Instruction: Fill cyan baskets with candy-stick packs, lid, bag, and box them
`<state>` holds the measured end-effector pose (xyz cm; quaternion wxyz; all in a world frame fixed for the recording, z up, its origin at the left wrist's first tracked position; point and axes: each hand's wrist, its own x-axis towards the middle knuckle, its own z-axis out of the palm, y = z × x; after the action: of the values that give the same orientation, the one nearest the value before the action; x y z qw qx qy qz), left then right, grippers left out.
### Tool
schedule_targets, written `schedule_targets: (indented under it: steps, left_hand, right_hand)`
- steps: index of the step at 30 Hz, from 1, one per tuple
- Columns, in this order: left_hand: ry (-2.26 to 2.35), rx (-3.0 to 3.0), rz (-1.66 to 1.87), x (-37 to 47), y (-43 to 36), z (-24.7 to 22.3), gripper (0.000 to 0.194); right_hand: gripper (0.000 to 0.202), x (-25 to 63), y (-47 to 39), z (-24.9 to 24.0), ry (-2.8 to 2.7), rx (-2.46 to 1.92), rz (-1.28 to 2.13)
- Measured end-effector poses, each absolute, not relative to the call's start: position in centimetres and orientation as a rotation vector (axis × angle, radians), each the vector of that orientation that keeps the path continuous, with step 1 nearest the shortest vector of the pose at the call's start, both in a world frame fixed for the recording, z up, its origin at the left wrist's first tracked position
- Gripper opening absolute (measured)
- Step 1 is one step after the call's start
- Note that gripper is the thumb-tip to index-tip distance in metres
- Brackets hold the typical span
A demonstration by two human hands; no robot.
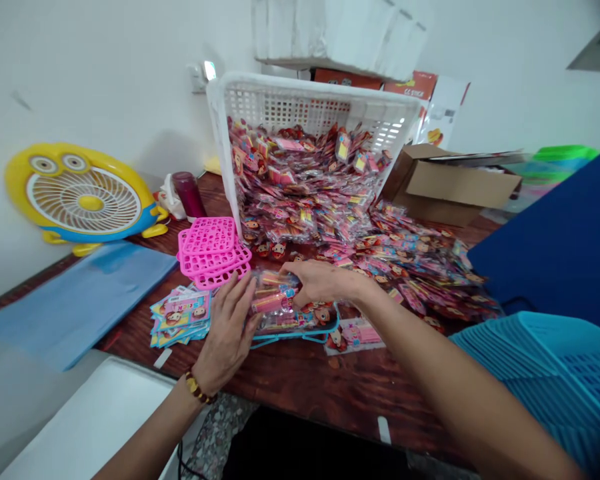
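A small blue basket point(325, 331) sits near the table's front edge, with clear packets of pink and yellow sticks point(275, 301) in it. My right hand point(320, 283) reaches in from the right, fingers curled over the packets' right end. Along the basket's left side lies my left hand point(230, 327), its fingers stretched out against the packets. It wears a beaded bracelet point(199, 388). Printed cards point(183, 317) are piled left of that hand, and pink lattice lids point(213, 247) lie just behind it. Another stick packet point(355, 335) rests to the basket's right.
A tipped white crate point(320, 83) spills heaped packets point(310, 193) over the table point(350, 393). Nested blue baskets point(540, 373) stand at right, before a blue panel point(555, 247). An open carton point(455, 190) is behind; a yellow fan point(87, 197) and maroon bottle point(187, 193) are left.
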<state>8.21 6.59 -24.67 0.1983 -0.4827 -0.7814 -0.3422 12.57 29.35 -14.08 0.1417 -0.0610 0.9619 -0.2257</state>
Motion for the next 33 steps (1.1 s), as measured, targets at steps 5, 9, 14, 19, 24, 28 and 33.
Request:
schedule_targets:
  steps: [5, 9, 14, 19, 24, 28, 33]
  left_hand:
    - [-2.213, -1.412, -0.925, 7.3, 6.5, -25.5, 0.055]
    - [-2.278, -1.454, -0.805, 6.7, 6.5, -26.6, 0.047]
    - [-2.297, -1.454, -0.762, 6.4, 6.7, -26.6, 0.043]
    - [-2.293, -1.483, -0.686, 6.8, 6.5, -26.4, 0.043]
    - [-2.301, -1.488, -0.604, 7.1, 6.1, -26.7, 0.044]
    - [-2.301, -1.506, -0.522, 7.1, 6.0, -26.6, 0.045]
    - [-2.362, -1.437, -0.405, 7.0, 6.8, -25.7, 0.044]
  right_hand:
    - [0.059, 12.5, 29.1, -15.1, 2.636, -0.219, -0.7]
    - [0.079, 12.5, 29.6, -15.9, 2.711, -0.159, -0.534]
    - [0.073, 13.6, 31.4, -15.8, 2.835, -0.171, -0.745]
    - [0.027, 15.4, 31.6, -16.3, 3.068, -0.05, -0.784]
    - [0.019, 15.1, 31.2, -17.8, 2.943, 0.113, -0.747]
    - [0.008, 14.2, 31.6, -18.7, 2.866, 0.135, -0.992]
    - [0.009, 12.9, 32.0, -19.8, 2.915, 0.127, -1.287]
